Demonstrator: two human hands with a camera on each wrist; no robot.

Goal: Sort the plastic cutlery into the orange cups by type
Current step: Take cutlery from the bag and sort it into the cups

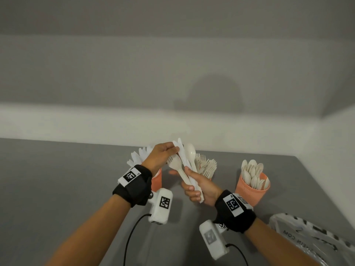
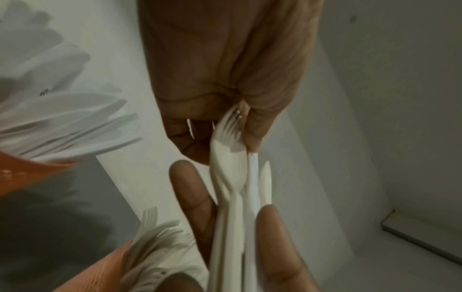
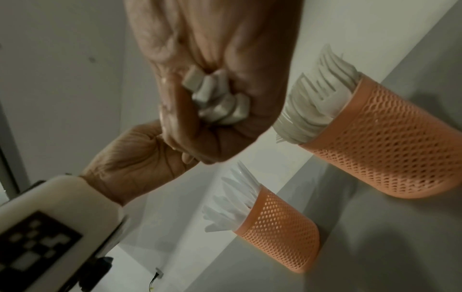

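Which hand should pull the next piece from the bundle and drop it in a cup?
Probably the left hand: it already pinches a piece at the bundle's top, while the right hand grips all the handles.

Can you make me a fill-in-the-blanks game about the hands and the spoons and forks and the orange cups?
1. The right hand grips a bunch of mixed cutlery by the ____.
2. The orange cup on the right is full of ____.
3. The left hand pinches a piece at the ____ of the bunch.
4. The middle cup holds ____.

Missing words: handles; spoons; top; forks
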